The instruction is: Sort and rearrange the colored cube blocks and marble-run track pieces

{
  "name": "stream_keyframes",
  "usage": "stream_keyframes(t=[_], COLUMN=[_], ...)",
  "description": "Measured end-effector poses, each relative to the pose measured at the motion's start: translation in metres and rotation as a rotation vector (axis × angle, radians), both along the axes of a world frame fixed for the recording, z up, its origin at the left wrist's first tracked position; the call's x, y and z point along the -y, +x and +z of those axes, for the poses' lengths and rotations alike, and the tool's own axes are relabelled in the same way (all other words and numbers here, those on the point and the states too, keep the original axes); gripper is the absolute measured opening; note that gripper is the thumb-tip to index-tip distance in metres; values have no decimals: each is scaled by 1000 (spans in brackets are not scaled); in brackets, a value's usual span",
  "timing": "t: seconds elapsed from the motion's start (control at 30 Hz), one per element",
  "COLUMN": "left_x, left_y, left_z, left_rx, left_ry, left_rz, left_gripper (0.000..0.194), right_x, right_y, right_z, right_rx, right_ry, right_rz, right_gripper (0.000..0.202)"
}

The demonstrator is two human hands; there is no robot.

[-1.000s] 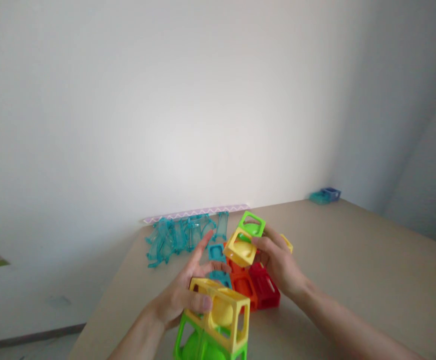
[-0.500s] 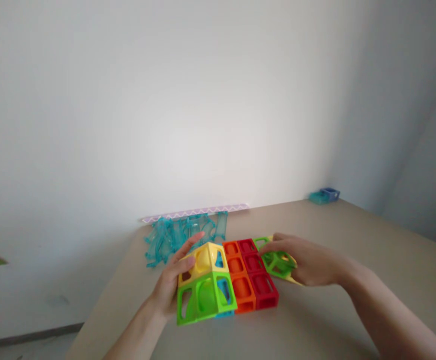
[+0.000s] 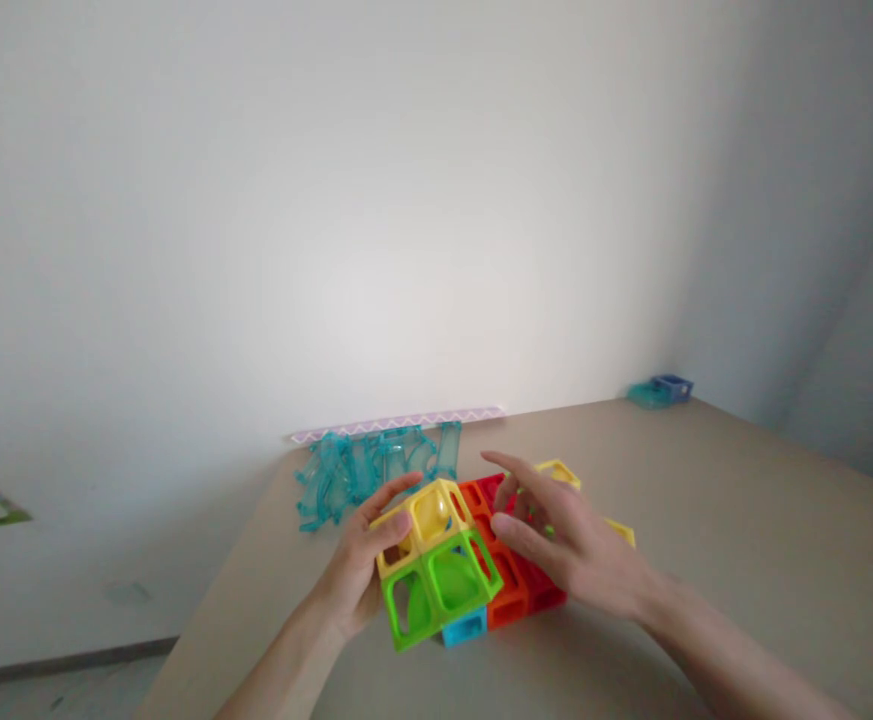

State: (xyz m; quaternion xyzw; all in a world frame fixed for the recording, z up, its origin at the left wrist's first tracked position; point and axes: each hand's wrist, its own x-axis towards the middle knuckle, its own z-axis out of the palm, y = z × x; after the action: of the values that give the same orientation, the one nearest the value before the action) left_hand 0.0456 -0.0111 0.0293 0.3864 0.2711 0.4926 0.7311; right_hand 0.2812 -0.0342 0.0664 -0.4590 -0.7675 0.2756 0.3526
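Note:
My left hand is closed round the left side of a joined yellow and green hollow block piece, its thumb on the yellow part. The piece is tilted and overlaps a light blue block below it. Beside it are orange blocks and red blocks, partly hidden by my right hand. That hand hovers over them, fingers apart and index finger stretched out; whether the thumb touches the blocks I cannot tell. Behind it, yellow frame edges of another piece show.
Several clear teal track pieces lie heaped at the back left of the table. A lilac strip with a white zigzag runs along the wall. In the far right corner sit a dark blue block and a teal piece.
My right hand has let go of the green and yellow piece at the right and moved left above the orange and red blocks. The piece in my left hand has shifted right and tilted.

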Motion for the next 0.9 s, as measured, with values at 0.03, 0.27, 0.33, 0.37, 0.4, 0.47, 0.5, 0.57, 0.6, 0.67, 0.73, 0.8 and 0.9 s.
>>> stream_keyframes(t=[0.03,0.27,0.33,0.37,0.4,0.47,0.5,0.57,0.6,0.67,0.73,0.8,0.9], left_x=[1,11,13,14,14,13,12,11,10,8,5,1,-3], left_y=[1,9,9,9,9,8,7,4,2,-3,-7,-10,-13], left_z=[0,0,2,3,3,4,3,2,0,-3,-6,-7,-6], left_rx=[-10,-151,-193,-211,-214,-170,-137,-68,-40,-1,16,-1,-26], left_ry=[16,234,280,296,304,291,277,254,244,219,187,155,128], left_rz=[-11,18,-29,-56,-76,-81,-90,-132,-157,-195,-180,-171,-229], left_gripper=[52,68,77,76,72,64,64,66,66,65,60,53,45], right_x=[5,17,14,12,10,6,4,1,0,-2,-1,1,2], right_y=[-10,-44,-44,-44,-44,-43,-41,-33,-25,-2,26,51,74], right_z=[-2,-29,-32,-34,-35,-34,-33,-23,-16,4,26,41,44], right_rx=[-85,-462,-592,-638,-673,-737,-774,-829,-832,-730,-526,-165,165], right_ry=[-76,-415,-361,-340,-346,-438,-494,-553,-548,-541,-563,-552,-560], right_rz=[42,113,82,74,76,114,146,231,281,375,464,503,492], right_gripper=[56,50,45,44,44,47,49,54,57,58,63,70,51])
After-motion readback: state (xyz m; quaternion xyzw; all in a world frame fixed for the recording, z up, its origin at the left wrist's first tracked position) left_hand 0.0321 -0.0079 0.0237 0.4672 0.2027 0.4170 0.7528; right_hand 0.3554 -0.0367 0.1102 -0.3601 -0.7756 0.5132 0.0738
